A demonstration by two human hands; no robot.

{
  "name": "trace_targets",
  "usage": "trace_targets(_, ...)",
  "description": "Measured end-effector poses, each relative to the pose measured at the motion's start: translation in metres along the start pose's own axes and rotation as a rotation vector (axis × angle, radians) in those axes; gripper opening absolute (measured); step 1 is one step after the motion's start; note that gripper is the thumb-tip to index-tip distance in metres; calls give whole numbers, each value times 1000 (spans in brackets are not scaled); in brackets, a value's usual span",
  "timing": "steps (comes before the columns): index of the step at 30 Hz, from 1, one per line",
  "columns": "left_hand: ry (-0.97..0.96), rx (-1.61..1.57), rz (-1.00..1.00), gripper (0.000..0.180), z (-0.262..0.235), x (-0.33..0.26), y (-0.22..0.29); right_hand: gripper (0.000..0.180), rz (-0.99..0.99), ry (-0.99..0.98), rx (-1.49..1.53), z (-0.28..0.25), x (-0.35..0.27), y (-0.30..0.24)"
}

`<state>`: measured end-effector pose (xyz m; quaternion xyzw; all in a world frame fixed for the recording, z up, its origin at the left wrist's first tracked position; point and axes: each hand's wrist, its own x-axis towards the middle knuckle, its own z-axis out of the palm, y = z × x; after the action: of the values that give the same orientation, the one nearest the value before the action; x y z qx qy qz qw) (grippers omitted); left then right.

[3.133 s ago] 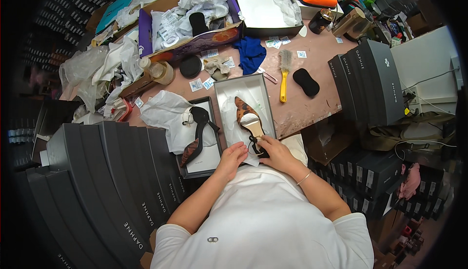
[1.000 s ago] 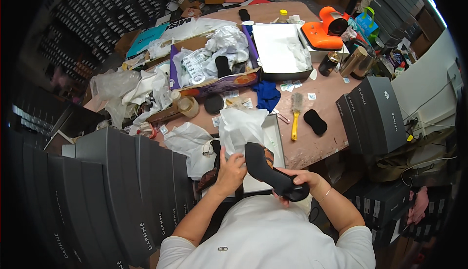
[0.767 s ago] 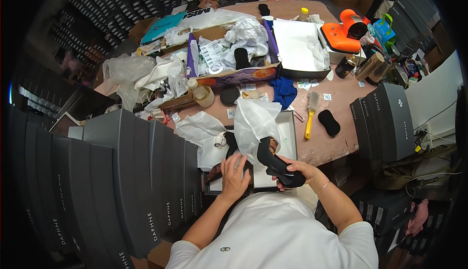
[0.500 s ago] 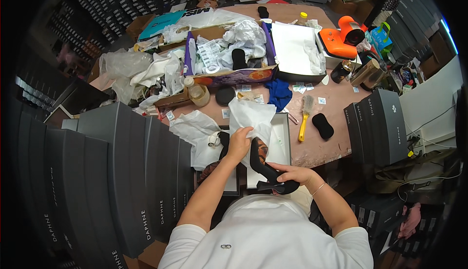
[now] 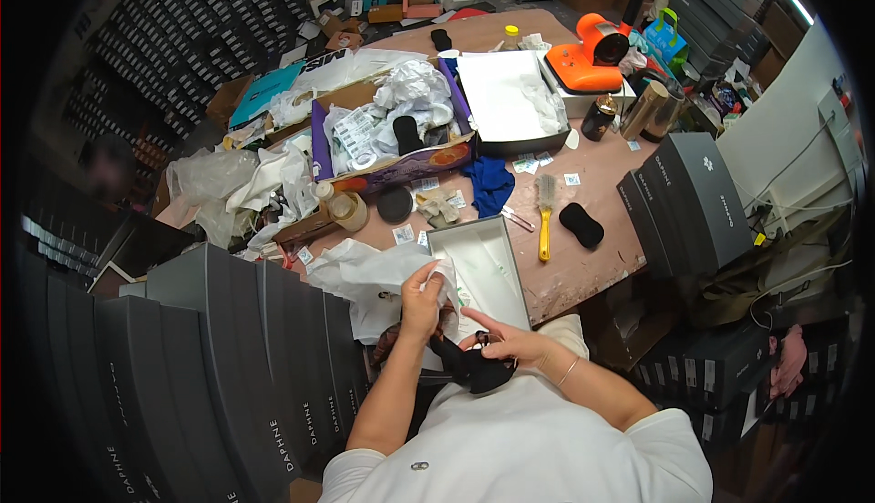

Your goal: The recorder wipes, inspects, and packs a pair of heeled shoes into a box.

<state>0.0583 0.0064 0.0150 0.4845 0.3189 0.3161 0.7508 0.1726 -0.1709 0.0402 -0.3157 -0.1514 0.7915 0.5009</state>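
Shoe's come down nearer the chest since the earlier shot, right hand [image 5: 506, 343] gripping the black shoe [image 5: 469, 366] just below the open grey box [image 5: 488, 271], left hand [image 5: 421, 293] pinching white tissue paper [image 5: 383, 280], which might tear if tugged.

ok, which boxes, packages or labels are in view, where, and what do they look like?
Open grey shoebox: table edge, before the hands, long, white paper inside.
Dark grey lidded shoeboxes: stacked at right, white print.
Purple cardboard box: mid-table, open, stuffed with white paper.
Small white paper labels: scattered beside the blue cloth.
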Motion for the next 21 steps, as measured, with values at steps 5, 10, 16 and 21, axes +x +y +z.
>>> trace_targets(5, 172, -286, 70, 23, -3, -25, 2, 80, 94, -46, -42, -8, -1, 35)
trace_targets(10, 391, -338, 195, 23, 3, -44, -6, 101, 10, -94, -403, 33, -12, 8)
trace_targets(16, 206, 64, 268, 21, 10, -27, 35, 115, 132, -120, -333, 46, -3, -16)
trace_targets(21, -10, 715, 474, 25, -3, -30, 90, 122, -89, -281, -177, 26, -6, -36)
